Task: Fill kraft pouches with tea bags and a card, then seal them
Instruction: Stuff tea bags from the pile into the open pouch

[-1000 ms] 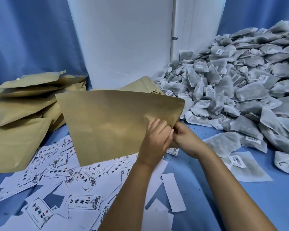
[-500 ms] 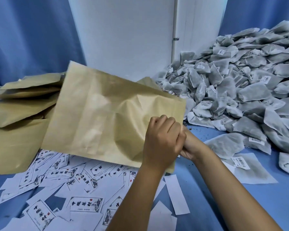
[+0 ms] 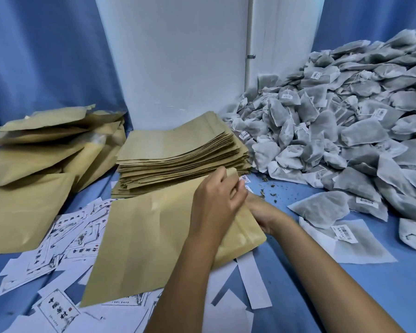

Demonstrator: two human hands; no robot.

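Both hands working the mouth edge of a flat tan kraft paper pouch (image 3: 154, 241), centre of frame.

Left hand (image 3: 216, 203) pinches its right edge, right hand (image 3: 262, 212) grips beneath; looks light, floppy, crease-prone, so best held at the stiffer mouth. Grey mesh tea bags (image 3: 322, 121) upper right, printed white cards (image 3: 58, 308) lower left.

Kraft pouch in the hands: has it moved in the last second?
Yes. The kraft pouch has dropped from covering the white wall panel to lying low over the cards, uncovering the pouch stack.
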